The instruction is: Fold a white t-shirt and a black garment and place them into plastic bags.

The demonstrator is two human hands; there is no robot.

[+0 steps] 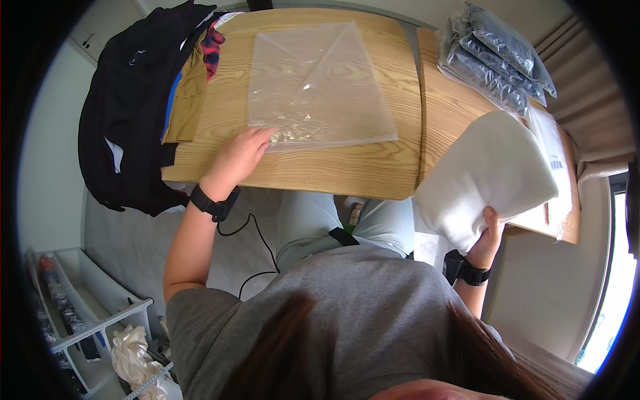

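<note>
A clear plastic bag (pixel 320 90) lies flat on the wooden table, its near edge wrinkled. My left hand (pixel 245 152) rests on the bag's near left corner, fingers loosely together; whether they pinch the film I cannot tell. To the right, my right hand (pixel 490 235) holds a folded white cloth item (pixel 492 170) by its lower edge, thumb on top and the other fingers hidden beneath. The cloth is raised over the gap beside the right-hand table and covers part of that table. Each wrist wears a black strap with a small device.
Dark garments (pixel 130 110) and a tan one (pixel 187 100) are heaped at the table's left. Bagged dark items (pixel 495 55) are stacked at the upper right, near more clear plastic bags (pixel 552 150). A white shelf unit (pixel 100 325) stands lower left; a black cable (pixel 257 235) hangs below the table.
</note>
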